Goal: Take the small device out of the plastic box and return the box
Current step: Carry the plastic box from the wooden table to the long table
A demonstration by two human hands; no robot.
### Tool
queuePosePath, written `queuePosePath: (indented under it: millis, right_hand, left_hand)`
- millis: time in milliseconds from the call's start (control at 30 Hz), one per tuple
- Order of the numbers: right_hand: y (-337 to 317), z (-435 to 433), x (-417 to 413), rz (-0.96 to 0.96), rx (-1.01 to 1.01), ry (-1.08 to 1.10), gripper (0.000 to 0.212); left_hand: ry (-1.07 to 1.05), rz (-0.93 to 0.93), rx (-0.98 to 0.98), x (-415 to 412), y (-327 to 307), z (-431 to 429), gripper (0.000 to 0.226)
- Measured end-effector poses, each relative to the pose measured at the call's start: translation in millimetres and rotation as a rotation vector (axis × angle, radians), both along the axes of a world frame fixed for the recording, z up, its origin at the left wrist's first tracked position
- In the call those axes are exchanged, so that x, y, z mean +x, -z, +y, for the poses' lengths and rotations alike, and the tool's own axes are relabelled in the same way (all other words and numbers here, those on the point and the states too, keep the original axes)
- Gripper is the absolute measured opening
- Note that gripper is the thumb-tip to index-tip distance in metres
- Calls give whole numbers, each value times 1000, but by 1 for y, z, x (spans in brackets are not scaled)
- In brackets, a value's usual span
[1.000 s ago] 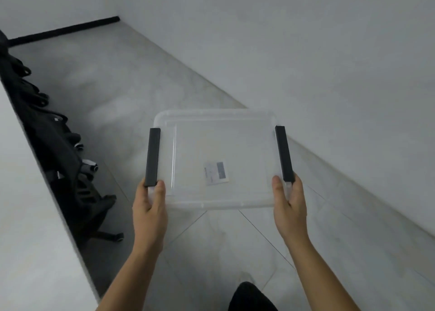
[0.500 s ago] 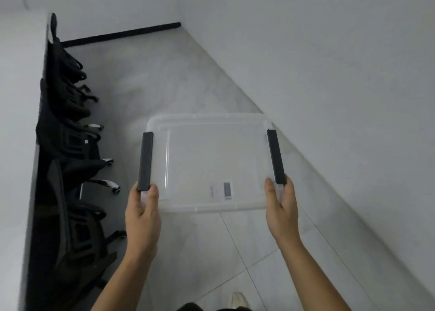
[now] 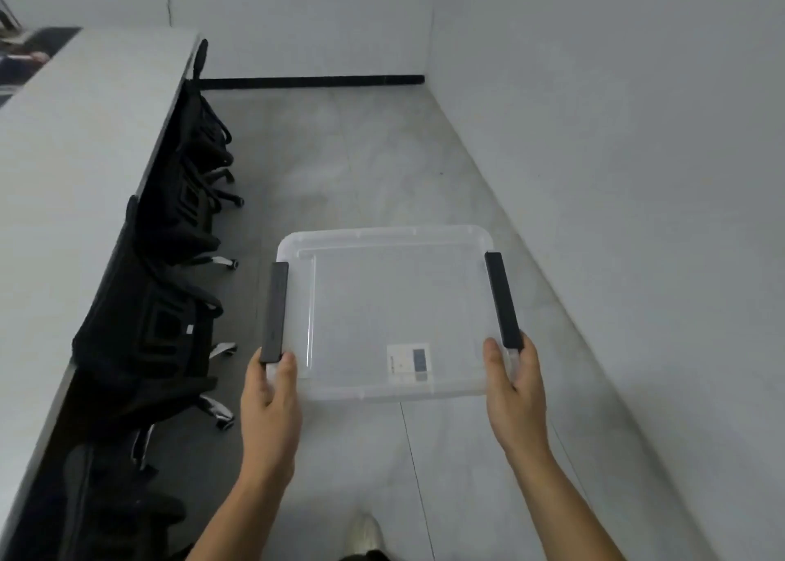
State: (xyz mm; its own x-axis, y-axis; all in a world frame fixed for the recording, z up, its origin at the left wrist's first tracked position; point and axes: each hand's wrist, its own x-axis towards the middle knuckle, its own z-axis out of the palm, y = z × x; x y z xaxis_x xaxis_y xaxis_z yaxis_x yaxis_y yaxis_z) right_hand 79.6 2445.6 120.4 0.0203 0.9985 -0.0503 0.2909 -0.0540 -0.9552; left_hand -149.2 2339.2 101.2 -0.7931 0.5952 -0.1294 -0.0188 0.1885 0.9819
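Grip: left hand (image 3: 269, 395) and right hand (image 3: 516, 384) clasp the plastic box (image 3: 384, 312) at its near corners.
Change: table (image 3: 72, 169) and chairs (image 3: 165, 305) have swung into view left.
Meaning: person likely carrying it back.

open floor (image 3: 365, 169) runs ahead between the black chairs (image 3: 170, 288) tucked along the counter (image 3: 76, 144) on the left and the wall (image 3: 616, 157) close on the right.

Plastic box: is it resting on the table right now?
No, the plastic box is held in the air over the floor by the left hand and the right hand, clear of the table.
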Motion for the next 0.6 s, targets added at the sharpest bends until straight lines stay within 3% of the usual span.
queuePosePath:
  millis: [100,233,600]
  right_hand:
    - [-9,77,-35,11,7,55,51]
    - [-14,167,-74,21,-16,88,47]
    - [15,485,-224,84,-62,14,45]
  left_hand:
    - [41,-39,1,-36,-13,87,43]
    - [76,-51,10,-74,-28,185,17]
    - [51,28,-36,-224,-11,490,20]
